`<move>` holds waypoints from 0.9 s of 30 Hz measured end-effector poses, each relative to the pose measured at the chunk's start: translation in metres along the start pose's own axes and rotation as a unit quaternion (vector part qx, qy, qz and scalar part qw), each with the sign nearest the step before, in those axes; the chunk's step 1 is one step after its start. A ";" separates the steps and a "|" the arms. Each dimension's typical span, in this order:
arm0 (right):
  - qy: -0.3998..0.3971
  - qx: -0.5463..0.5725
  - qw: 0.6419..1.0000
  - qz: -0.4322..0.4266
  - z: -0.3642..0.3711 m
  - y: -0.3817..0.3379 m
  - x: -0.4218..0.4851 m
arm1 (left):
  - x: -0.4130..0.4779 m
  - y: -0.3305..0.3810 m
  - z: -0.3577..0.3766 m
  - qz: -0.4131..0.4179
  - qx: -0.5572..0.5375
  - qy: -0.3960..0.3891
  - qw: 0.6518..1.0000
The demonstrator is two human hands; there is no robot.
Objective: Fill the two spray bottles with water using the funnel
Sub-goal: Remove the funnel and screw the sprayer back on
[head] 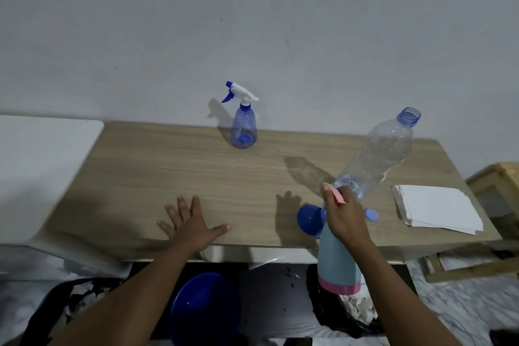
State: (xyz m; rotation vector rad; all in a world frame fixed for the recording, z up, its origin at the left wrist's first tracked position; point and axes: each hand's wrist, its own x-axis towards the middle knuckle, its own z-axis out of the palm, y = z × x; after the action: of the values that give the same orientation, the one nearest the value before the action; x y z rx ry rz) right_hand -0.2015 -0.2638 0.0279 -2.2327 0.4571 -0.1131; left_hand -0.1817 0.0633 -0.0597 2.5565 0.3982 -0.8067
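A clear blue spray bottle point(243, 128) with a white and blue trigger head stands at the back of the wooden table point(140, 171). My right hand point(344, 219) is shut on the base of a clear plastic water bottle point(384, 154), which tilts up to the right with its neck uncapped and looks nearly empty. Under that hand is a light blue bottle point(335, 258) with a pink band; I cannot tell what holds it. A blue funnel point(309, 218) lies on its side beside it. My left hand point(191, 226) rests flat on the table, fingers spread.
A small blue cap point(372, 215) lies right of my hand, and a stack of white paper point(438, 211) sits further right. Below the table edge are a blue basin point(205, 309) and a dark bag of crumpled paper point(359, 309). A wooden crate point(497, 185) stands at the right.
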 end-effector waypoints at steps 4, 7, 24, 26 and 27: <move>0.030 0.100 0.993 -0.060 -0.001 -0.035 0.017 | 0.000 0.021 -0.002 0.011 -0.003 -0.013 1.000; 0.067 0.120 0.984 -0.110 -0.001 -0.065 0.046 | 0.005 0.030 -0.003 0.007 0.004 -0.042 0.999; -0.024 -0.029 0.984 -0.171 0.074 -0.125 0.222 | 0.017 0.031 -0.004 0.005 0.027 -0.072 0.997; -0.039 -0.048 0.982 -0.180 0.081 -0.130 0.232 | 0.017 0.032 -0.004 0.006 0.024 -0.069 0.997; -0.044 -0.052 0.981 -0.183 0.084 -0.132 0.235 | 0.017 0.032 -0.004 0.005 0.023 -0.069 0.997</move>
State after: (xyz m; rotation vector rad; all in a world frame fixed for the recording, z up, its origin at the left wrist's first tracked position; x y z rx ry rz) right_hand 0.0743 -0.2107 0.0570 -2.3930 -0.0001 -0.1859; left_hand -0.1540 0.0400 -0.0572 2.5228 0.3263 -0.9927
